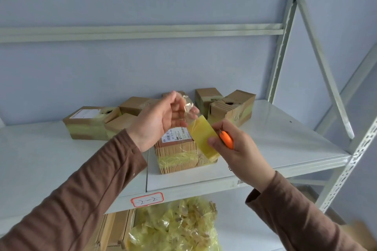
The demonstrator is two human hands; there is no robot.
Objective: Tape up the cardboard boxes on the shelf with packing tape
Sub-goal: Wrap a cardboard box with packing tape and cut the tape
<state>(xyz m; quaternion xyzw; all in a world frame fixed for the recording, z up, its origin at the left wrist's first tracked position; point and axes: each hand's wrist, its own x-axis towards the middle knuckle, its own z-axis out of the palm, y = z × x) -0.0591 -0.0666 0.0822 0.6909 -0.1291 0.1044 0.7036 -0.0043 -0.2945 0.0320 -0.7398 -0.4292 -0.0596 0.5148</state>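
Note:
A roll of yellowish packing tape (204, 138) is held in my right hand (240, 149), together with an orange-handled cutter (226, 138). My left hand (161, 118) pinches the loose clear end of the tape (188, 108), pulled up and to the left of the roll. Directly below both hands a small cardboard box (179, 154) with a white label and bands of yellow tape sits on the grey shelf (275, 138). Several more cardboard boxes, such as the one at the left (87, 126) and one at the back right (232, 108), stand behind it.
Grey metal uprights and a diagonal brace (324, 63) rise at the shelf's right end. A red-bordered label (147, 199) is on the shelf's front edge. Below the shelf lie a clear bag of yellow tape scraps (173, 228) and flat cardboard (114, 228).

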